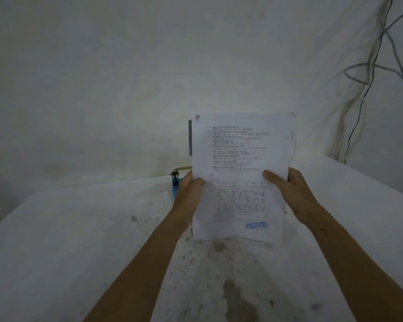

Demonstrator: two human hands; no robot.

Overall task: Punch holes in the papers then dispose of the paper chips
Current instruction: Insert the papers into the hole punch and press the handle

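Observation:
I hold a stack of printed white papers (240,159) upright above the table, with a blue stamp near the bottom of the front sheet. My left hand (189,194) grips the stack's left edge, thumb on the front. My right hand (286,189) grips the right edge in the same way. A blue hole punch (175,184) with a metal lever stands on the table behind my left hand, mostly hidden by the hand and the papers.
The white table (79,228) is stained and speckled, with a dark smear near its front middle. A white wall rises right behind it. Grey and black cables (368,73) hang down the wall at the far right.

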